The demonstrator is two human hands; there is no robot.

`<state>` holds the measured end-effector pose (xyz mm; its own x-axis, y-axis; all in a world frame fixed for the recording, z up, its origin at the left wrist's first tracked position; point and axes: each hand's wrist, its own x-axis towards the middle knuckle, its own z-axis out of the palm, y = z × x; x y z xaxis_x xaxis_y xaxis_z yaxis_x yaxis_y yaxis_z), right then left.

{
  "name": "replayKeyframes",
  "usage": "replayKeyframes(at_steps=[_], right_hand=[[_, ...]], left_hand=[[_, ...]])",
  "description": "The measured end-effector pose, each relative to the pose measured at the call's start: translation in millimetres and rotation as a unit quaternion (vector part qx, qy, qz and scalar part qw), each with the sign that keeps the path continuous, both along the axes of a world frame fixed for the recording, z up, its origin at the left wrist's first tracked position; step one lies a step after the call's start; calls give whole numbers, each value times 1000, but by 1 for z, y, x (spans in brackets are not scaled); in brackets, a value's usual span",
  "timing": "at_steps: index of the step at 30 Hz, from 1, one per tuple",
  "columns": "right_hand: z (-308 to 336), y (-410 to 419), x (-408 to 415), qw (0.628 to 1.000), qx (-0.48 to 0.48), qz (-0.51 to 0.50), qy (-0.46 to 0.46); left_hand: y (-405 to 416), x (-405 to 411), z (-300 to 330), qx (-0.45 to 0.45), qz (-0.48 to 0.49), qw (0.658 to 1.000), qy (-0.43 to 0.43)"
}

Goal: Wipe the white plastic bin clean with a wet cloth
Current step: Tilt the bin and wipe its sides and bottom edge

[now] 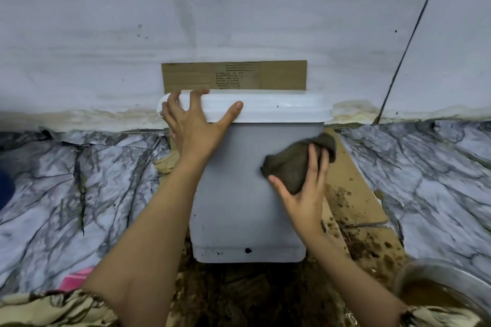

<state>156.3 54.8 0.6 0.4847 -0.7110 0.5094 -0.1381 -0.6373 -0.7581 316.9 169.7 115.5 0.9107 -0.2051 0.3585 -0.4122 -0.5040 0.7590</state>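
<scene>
Against the far wall (239, 8), on a wet, stained sheet of cardboard (353, 194), stands the white plastic bin (239, 194), its lid (279, 109) on and its near side facing the camera. A second piece of cardboard (281, 74) stands upright between the bin and the wall, showing above the lid.

The left hand (194, 125) rests on the left end of the lid, fingers spread and straight over the lid's top edge, thumb stretched out to the right along the lid's front lip. It grasps nothing; it only presses on the lid.

The right hand (305, 188) grips a dark, bunched cloth (295, 162), with the thumb under the cloth's left side and the fingers curled over its right side. The cloth lies against the right part of the bin's near side, roughly at mid height. A few dark specks show low on that side, one larger spot near the bottom edge.

Marble-patterned sheeting (79, 180) covers the floor to the left and right of the cardboard. At the near right corner sits a metal bowl (414, 271) holding brownish water. A pink object (74, 279) shows at the near left, partly hidden by the left arm, and patterned sleeves (53, 308) cover both upper arms at the bottom of the view.
</scene>
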Motion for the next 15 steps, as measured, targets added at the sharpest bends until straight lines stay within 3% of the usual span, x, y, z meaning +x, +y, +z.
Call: replayKeyframes(at_steps=[7,10,15], right_hand=[[-116,35,-69,985,113,43,126],[-94,26,-56,985,59,51,153],[4,7,12,991,-57,-14,124]], left_hand=[[-7,11,0,8,0,1000,6],[-7,13,3,14,-2,1000,17],[1,16,7,37,-19,999,32]])
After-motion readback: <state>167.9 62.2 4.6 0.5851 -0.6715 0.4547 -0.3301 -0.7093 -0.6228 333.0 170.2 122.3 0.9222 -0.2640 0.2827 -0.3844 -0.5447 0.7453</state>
